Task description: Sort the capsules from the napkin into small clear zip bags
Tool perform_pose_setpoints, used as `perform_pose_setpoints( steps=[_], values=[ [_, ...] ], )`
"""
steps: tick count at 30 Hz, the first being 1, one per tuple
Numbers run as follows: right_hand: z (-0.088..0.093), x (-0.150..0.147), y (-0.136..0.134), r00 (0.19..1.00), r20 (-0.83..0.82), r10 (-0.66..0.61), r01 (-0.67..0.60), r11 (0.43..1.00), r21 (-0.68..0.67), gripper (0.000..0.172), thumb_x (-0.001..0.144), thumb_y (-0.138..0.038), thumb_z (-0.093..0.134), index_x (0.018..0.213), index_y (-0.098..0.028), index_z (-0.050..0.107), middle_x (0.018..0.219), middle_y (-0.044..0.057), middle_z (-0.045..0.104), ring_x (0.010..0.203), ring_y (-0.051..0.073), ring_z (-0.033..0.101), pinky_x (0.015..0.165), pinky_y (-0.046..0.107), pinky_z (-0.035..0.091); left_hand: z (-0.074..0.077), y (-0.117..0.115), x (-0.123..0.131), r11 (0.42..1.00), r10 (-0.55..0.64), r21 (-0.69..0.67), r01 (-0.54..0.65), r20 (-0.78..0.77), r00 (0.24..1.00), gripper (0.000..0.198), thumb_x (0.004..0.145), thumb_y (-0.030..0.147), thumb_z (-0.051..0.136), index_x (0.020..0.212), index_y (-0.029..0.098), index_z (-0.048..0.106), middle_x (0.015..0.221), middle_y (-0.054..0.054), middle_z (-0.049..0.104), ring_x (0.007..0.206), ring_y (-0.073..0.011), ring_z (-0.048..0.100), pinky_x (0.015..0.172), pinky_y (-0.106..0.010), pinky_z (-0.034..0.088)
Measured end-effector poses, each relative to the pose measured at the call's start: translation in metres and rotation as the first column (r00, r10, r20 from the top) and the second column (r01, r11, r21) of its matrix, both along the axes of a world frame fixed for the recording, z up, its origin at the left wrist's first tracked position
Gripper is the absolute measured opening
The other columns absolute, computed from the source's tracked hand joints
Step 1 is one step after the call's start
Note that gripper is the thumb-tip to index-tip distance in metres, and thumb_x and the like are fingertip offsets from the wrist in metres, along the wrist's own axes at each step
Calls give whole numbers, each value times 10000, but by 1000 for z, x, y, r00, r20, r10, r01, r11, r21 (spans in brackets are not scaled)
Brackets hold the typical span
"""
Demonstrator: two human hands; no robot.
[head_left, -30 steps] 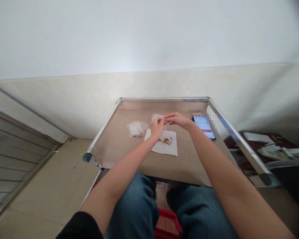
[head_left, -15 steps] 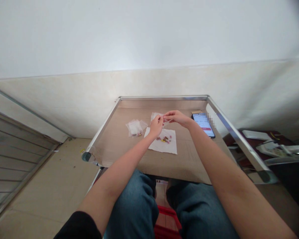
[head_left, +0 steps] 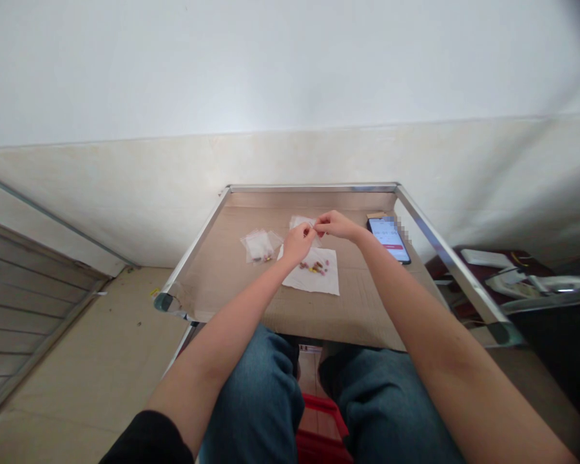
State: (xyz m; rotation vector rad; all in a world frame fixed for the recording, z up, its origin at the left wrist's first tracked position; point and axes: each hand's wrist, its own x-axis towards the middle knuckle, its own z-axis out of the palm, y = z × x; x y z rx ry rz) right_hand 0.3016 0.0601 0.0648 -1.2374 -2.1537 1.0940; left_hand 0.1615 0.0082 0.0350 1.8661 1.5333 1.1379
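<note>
Over the counter (head_left: 217,270), left hand (head_left: 299,242) and right hand (head_left: 336,225) nearly meet, fingers curled—what they grip cannot be told. Clear bags (head_left: 297,222) lie beside them, toward the far edge—probably light, limp, slippery, best pinched by a corner.

head view | worn high | faces forward, down | table (head_left: 217,277) near | wall (head_left: 290,77) beyond
</note>
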Motion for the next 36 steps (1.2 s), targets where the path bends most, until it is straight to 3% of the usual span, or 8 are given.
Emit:
perform_pose_setpoints(
  steps=[4, 8, 11, 14, 18, 21, 29, 36],
  values=[
    [1, -5, -1, 985, 163, -51, 21, 983, 182, 178, 641, -194, 480, 530, -135, 607, 507, 8, 567, 492, 96, 477, 495, 214, 318, 2, 2, -3, 997, 69, -21, -72, -114, 991, 226, 755, 264, 437, 549, 181, 481, 526, 9, 453, 544, -128, 422, 559, -248, 294],
    [1, -6, -7, 916, 333, -223, 111, 939, 325, 195, 668, -258, 493, 655, -143, 651, 632, 38, 632, 566, 117, 526, 511, 213, 320, 0, -1, -8, 992, 110, -36, -124, -263, 959, 208, 735, 293, 459, 584, 175, 541, 576, -9, 521, 583, -139, 470, 586, -256, 324],
    [2, -6, -13, 838, 427, -340, 128, 883, 451, 197, 678, -304, 511, 718, -175, 654, 722, 49, 654, 635, 144, 554, 530, 223, 323, 0, -1, -9, 992, 82, -61, -107, -318, 944, 189, 701, 305, 492, 604, 167, 579, 605, -22, 566, 615, -147, 504, 603, -262, 348],
    [3, -6, -21, 802, 451, -392, 101, 833, 544, 178, 697, -291, 496, 730, -183, 634, 721, 53, 649, 657, 161, 561, 533, 232, 314, 6, 3, -11, 990, -24, -144, -8, -214, 977, 224, 690, 290, 468, 549, 151, 574, 550, -23, 564, 560, -134, 503, 567, -253, 356],
    [8, -3, -29, 885, 353, -302, 75, 842, 534, 160, 702, -238, 494, 822, -195, 591, 710, 15, 634, 624, 132, 545, 516, 215, 301, 17, 9, -22, 969, -113, -213, 123, 57, 992, 271, 682, 277, 409, 479, 140, 524, 484, -14, 522, 485, -114, 467, 496, -235, 338],
    [12, -3, -34, 940, 254, -226, 58, 843, 535, 154, 696, -186, 491, 833, -187, 562, 690, -3, 603, 603, 115, 529, 525, 206, 313, 22, 8, -32, 969, -131, -191, 153, 126, 983, 257, 662, 281, 405, 456, 146, 481, 459, 4, 468, 478, -106, 433, 479, -229, 304],
    [22, -14, -56, 983, 142, -119, 10, 798, 603, 162, 745, -198, 451, 847, -181, 576, 887, 30, 547, 709, 118, 527, 638, 228, 376, 26, 2, -30, 995, -51, -93, 44, -71, 996, 313, 702, 316, 430, 432, 160, 396, 428, 42, 302, 451, -83, 315, 466, -244, 179],
    [18, -10, -58, 925, 370, -87, -147, 815, 561, 222, 723, -283, 520, 906, -205, 620, 1008, 55, 550, 976, 205, 482, 812, 303, 378, 25, 2, -29, 993, -96, -82, 88, -94, 991, 288, 729, 286, 428, 470, 160, 439, 455, 42, 354, 478, -91, 353, 479, -247, 208]
  ],
)
